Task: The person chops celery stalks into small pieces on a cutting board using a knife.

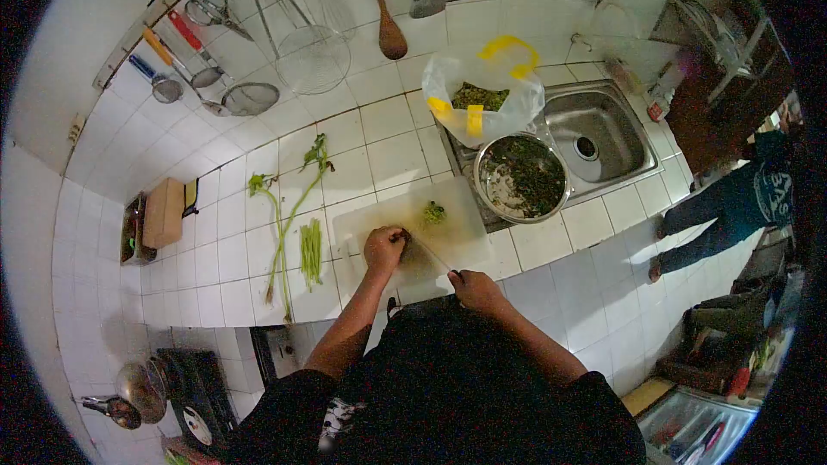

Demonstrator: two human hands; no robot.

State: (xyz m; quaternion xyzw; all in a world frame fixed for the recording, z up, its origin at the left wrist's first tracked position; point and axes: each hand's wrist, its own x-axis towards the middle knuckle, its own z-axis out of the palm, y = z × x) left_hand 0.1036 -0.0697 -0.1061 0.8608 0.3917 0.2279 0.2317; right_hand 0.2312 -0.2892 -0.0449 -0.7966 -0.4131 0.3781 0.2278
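Observation:
My right hand (479,290) is closed round the dark handle of a knife, whose blade (432,254) points up and left over the white cutting board (472,224). My left hand (384,250) has its fingers closed at the blade's tip, on a small dark bit that I cannot make out. A little pile of chopped greens (435,213) lies on the board above the blade. Left of the board, cut green stalks (311,252) lie side by side on the tiles, with long leafy stems (284,232) beside them.
A steel bowl of chopped greens (522,177) stands right of the board, with a plastic bag of greens (482,96) behind it. Further right is a sink (596,133). Utensils, including a wooden spoon (389,30), hang on the wall. Another person (732,207) stands at the right.

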